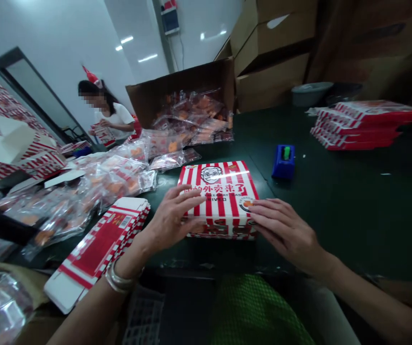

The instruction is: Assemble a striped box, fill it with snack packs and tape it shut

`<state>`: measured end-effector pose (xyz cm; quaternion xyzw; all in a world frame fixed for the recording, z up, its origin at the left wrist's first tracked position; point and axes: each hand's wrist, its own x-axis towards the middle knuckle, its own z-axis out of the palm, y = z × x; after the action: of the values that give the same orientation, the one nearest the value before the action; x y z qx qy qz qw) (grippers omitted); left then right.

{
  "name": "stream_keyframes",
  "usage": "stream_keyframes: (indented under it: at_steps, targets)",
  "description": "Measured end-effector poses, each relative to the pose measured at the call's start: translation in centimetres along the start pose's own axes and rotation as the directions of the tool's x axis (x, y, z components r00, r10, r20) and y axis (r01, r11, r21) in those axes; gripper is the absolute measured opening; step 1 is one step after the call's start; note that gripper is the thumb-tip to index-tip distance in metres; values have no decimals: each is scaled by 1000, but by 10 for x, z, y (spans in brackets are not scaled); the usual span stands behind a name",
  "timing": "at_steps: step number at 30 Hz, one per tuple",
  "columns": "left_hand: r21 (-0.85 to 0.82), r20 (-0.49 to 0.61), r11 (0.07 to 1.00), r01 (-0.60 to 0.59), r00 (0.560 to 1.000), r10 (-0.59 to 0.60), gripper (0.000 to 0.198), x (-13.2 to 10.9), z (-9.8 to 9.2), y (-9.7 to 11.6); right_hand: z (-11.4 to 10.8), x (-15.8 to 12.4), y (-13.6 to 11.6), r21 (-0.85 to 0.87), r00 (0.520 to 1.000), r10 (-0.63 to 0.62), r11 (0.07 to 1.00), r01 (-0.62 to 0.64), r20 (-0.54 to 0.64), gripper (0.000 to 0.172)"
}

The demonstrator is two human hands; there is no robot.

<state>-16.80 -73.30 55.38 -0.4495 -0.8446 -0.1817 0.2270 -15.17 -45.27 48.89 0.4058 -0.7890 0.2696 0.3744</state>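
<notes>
We note the left grip [170, 220] and right grip [285, 235] open, fingers spread flat, pressing in from either end of the closed red-and-white striped box [220, 199], which sits on the dark counter [335, 230] directly before us.

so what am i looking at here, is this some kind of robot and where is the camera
There's no robot here. This one picture comes from a camera worn on a person's head, looking down at their own bare hands. The left hand and right hand both rest on a red-and-white striped cardboard box, which sits on a dark green table. To the left lie a flattened box blank and clear plastic packets with orange contents. A co-worker is farther back.
</notes>
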Motion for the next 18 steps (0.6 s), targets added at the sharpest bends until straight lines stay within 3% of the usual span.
stream_keyframes:
  at_steps: [3, 6, 11, 14, 16, 18]
  targets:
    - [25, -163, 996, 91, 983, -85, 22, -19, 15, -3, 0, 9, 6, 59, 995, 72, 996, -68, -64, 39]
    - [23, -285, 987, 161, 947, -148, 15, -20, 31, 6, 4, 15, 8, 82, 977, 172, 983, -163, -127, 31]
    - [-62, -161, 997, 47, 985, -57, 13, -3, 24, 5, 13, 14, 14, 167, 952, 263, 957, -237, -157, 23]
    - [-49, -230, 998, 35, 972, -45, 15, 0, 28, 5, 17, 13, 22, 209, 939, 294, 944, -255, -180, 21]
    - [34, -301, 998, 56, 953, -44, 19, -2, 37, 7, 18, 15, 30, 245, 931, 307, 935, -257, -199, 17]
    - [117, -302, 993, 28, 953, 9, 23, -5, 46, 7, 19, 19, 38, 281, 935, 303, 928, -246, -183, 18]
